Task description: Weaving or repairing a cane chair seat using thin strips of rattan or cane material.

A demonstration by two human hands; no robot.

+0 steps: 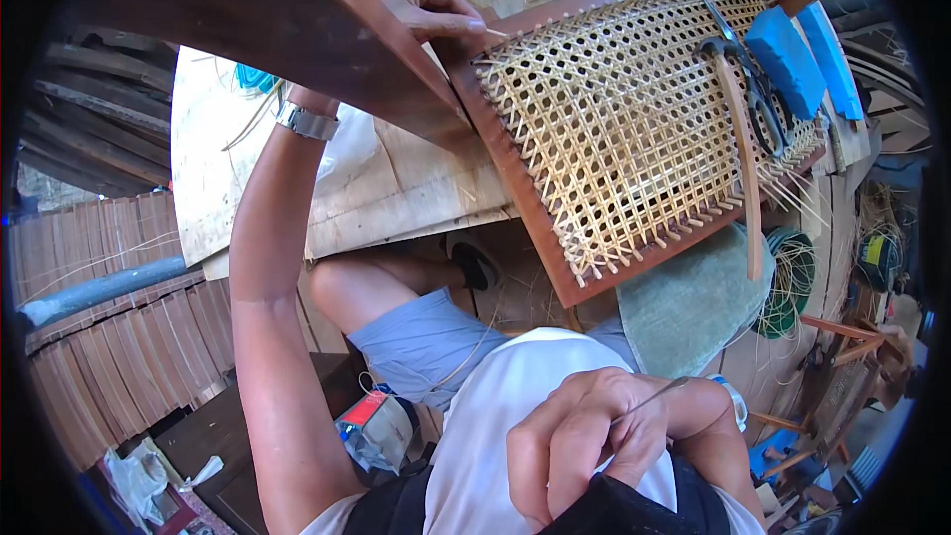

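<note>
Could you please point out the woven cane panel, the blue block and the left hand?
Woven cane panel [634,119], head view: middle of the weave.
Blue block [786,57], head view: its broad face.
Left hand [414,12], head view: near the finger bases.

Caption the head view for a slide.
Left hand pinching a thin strand at a cane panel's corner, right hand before a white shirt.

Left hand [431,12] pinches a cane strand [497,34] at far-left corner of woven cane panel [614,129]. Right hand [589,436] curled before white shirt [500,367], thin shaft [651,397] projecting. Scissors [759,99], wooden strip [739,139], blue block [786,59] on panel.
</note>
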